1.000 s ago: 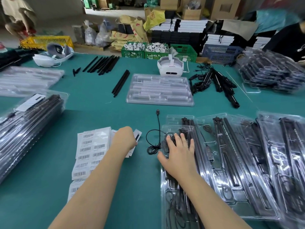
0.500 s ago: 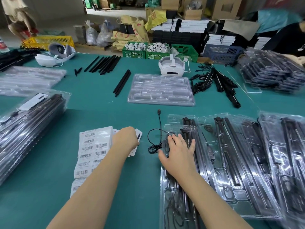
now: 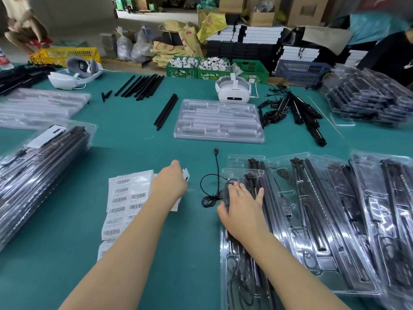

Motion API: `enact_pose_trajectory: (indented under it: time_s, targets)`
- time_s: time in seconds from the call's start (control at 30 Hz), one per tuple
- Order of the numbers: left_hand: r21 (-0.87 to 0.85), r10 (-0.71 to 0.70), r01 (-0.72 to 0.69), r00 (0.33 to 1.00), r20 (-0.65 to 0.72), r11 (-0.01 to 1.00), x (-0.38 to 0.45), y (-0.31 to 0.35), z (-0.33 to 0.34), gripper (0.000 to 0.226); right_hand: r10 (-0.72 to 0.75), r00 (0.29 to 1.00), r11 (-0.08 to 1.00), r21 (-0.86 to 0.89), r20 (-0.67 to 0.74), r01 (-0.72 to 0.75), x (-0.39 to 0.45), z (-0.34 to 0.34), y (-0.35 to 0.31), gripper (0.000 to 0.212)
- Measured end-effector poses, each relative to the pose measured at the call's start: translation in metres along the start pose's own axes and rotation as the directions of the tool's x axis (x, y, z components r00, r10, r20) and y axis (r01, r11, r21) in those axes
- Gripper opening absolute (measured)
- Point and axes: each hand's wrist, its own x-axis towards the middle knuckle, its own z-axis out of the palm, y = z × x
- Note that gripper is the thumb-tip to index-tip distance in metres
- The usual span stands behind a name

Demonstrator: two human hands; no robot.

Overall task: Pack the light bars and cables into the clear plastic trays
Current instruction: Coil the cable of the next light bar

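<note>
Four filled clear plastic trays lie fanned across the right of the green table (image 3: pixel 183 135) as I count them, each overlapping its neighbour: the nearest tray (image 3: pixel 237 271), a second tray (image 3: pixel 312 220), a third tray (image 3: pixel 348 209) and a fourth tray (image 3: pixel 388 198) at the edge. Each holds black light bars; the bars in the nearest tray (image 3: pixel 257 276) run away from me under my right hand (image 3: pixel 242 209). That hand lies flat on the tray's far end, fingers straight and slightly spread, fingertips touching the black plug (image 3: pixel 226 191) of one loose cable (image 3: pixel 210 186). The cable loops on the cloth just left of the tray, its connector end stretched toward one stack of empty trays (image 3: pixel 219 119) further out.

My left hand (image 3: pixel 169 184) rests on the barcode label sheets (image 3: pixel 127 198); its fingers curl under the knuckles, and I cannot tell whether they pinch a label.

Beyond, two loose light bars (image 3: pixel 166 111) lie side by side, a row of more black bars (image 3: pixel 143 86) sits further back, and a tangle of bars with cables (image 3: pixel 297 110) lies right of the empty stack. Two white headsets are out: one headset (image 3: pixel 233 90) behind the empty trays, another headset (image 3: pixel 73 74) far left. Packed tray piles stand at my near left (image 3: pixel 38 175) and far right (image 3: pixel 368 99).
</note>
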Motion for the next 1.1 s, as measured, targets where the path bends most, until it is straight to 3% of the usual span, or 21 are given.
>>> enact_pose_trajectory:
  time_s: [0.07, 0.13, 0.17, 0.27, 0.43, 0.83, 1.1]
  targets:
    - [-0.284, 0.004, 0.009, 0.999, 0.046, 0.959, -0.002, 0.004, -0.008, 0.035, 0.002, 1.000, 0.999, 0.041, -0.009, -0.001, -0.002, 0.001, 0.001, 0.060]
    - [-0.594, 0.024, 0.071, 0.988, 0.151, 0.801, -0.008, 0.012, -0.012, 0.036, 0.010, 1.000, 0.996, 0.092, -0.029, -0.007, -0.003, 0.001, 0.003, 0.059]
    - [-0.648, 0.052, 0.087, 0.980, 0.192, 0.756, -0.012, 0.016, -0.011, 0.031, 0.014, 0.999, 0.993, 0.117, -0.041, -0.009, -0.003, 0.001, 0.003, 0.057]
    - [-0.560, 0.127, 0.028, 0.964, 0.236, 0.828, -0.023, 0.030, 0.004, 0.017, 0.027, 0.998, 0.987, 0.161, -0.065, -0.016, -0.003, 0.002, 0.003, 0.057]
    - [-0.530, 0.059, 0.073, 0.972, 0.229, 0.845, -0.028, 0.044, 0.026, 0.009, 0.031, 0.995, 0.983, 0.184, -0.094, -0.014, -0.004, 0.004, 0.005, 0.066]
    - [-0.781, 0.062, 0.308, 0.913, 0.403, 0.543, -0.016, 0.046, 0.030, 0.016, 0.035, 0.990, 0.969, 0.246, -0.136, -0.001, -0.003, 0.007, 0.007, 0.070]
    - [-0.789, 0.119, 0.298, 0.900, 0.420, 0.538, -0.009, 0.051, 0.026, 0.017, 0.041, 0.988, 0.966, 0.259, -0.151, 0.000, -0.003, 0.008, 0.008, 0.071]
